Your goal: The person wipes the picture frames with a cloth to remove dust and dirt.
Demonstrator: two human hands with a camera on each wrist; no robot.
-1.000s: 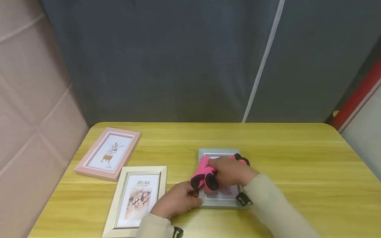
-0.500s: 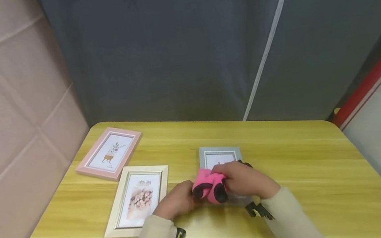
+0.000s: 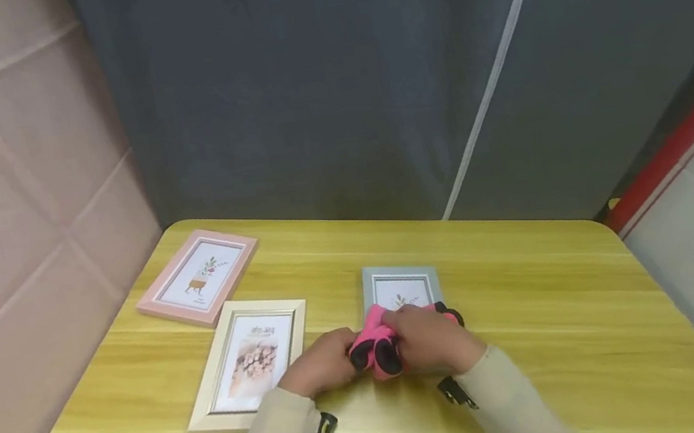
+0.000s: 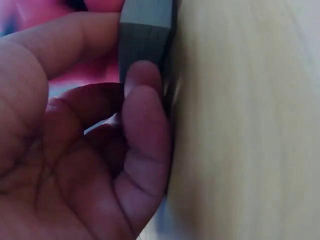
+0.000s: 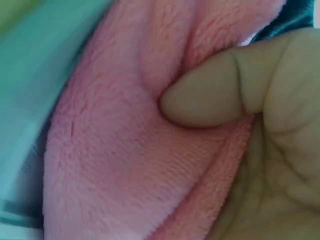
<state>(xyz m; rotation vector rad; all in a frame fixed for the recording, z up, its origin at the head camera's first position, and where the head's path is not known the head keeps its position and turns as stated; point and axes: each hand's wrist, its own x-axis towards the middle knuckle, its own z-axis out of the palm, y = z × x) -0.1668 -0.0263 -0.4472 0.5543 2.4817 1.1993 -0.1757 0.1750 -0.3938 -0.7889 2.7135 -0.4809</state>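
In the head view, a grey-blue picture frame (image 3: 397, 274) lies face up, its lower half hidden by the hands and a pink cloth. My left hand (image 3: 324, 364) grips the frame's near left corner. Up close in the left wrist view, the thumb and curled fingers hold the grey frame edge (image 4: 145, 40) from both sides. My right hand (image 3: 434, 339) holds the fluffy pink cloth (image 3: 376, 337), which has black trim, bunched over the frame. In the right wrist view, the thumb presses into a fold of the cloth (image 5: 115, 140).
A cream picture frame (image 3: 214, 411) with a flower print lies on the wooden table (image 3: 548, 366), left of my left hand. Beyond it, a pink picture frame (image 3: 164, 312) touches its far corner. A dark curtain (image 3: 302, 102) hangs behind the table.
The right hand and cloth have moved down toward the near end of the grey-blue frame, swinging right and then back left. More of its picture shows. The left hand keeps near the same corner.
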